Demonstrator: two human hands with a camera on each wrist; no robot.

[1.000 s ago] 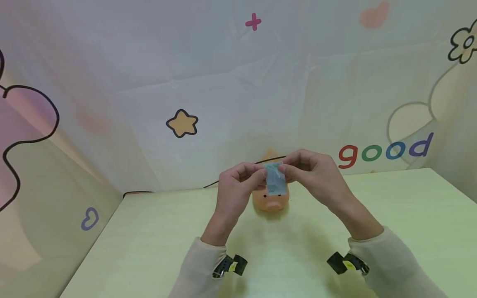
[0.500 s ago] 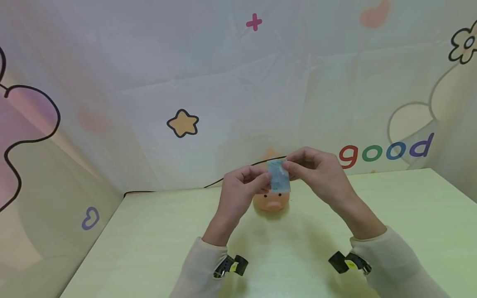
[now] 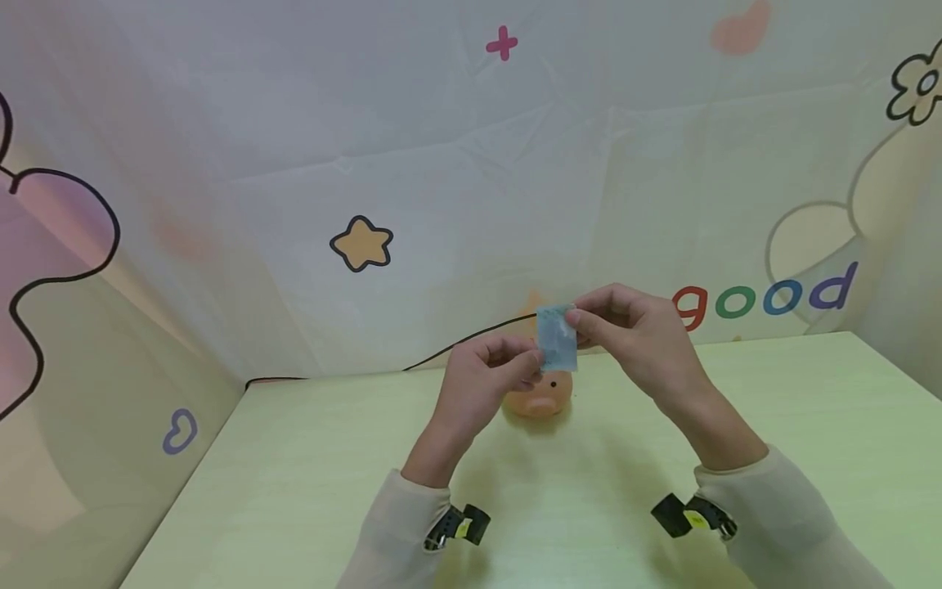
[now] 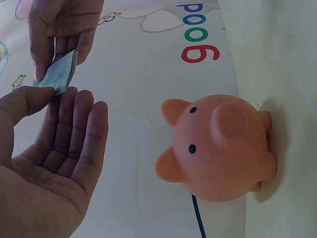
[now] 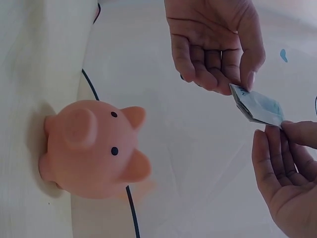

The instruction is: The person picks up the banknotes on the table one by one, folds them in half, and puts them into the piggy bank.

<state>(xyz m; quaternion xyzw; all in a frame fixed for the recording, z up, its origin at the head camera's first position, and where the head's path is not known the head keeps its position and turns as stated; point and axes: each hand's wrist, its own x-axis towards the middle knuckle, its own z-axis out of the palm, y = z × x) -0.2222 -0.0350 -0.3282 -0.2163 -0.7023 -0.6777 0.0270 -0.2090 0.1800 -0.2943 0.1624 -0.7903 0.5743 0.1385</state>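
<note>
A small folded blue-green banknote (image 3: 557, 339) is held up in front of me between both hands. My left hand (image 3: 482, 376) pinches its lower left edge between thumb and fingers. At the upper right corner, my right hand (image 3: 640, 339) pinches it the same way. The layered folds show along the banknote's edge (image 5: 255, 106) in the right wrist view. Beyond the hands, a pink piggy bank (image 3: 540, 397) stands on the table, partly covered by the note and left hand in the head view. Both wrist views show the piggy bank (image 4: 220, 148) whole, apart from the hands.
The pale table (image 3: 309, 474) runs back to a printed cloth backdrop (image 3: 441, 188) with stars, hearts and the word "good". Black camera straps (image 3: 456, 525) sit on both wrists over white sleeves.
Both hands have shifted slightly to the right with the banknote, which has risen a little. The left fingers now grip lower on its edge. The piggy bank has stayed in place.
</note>
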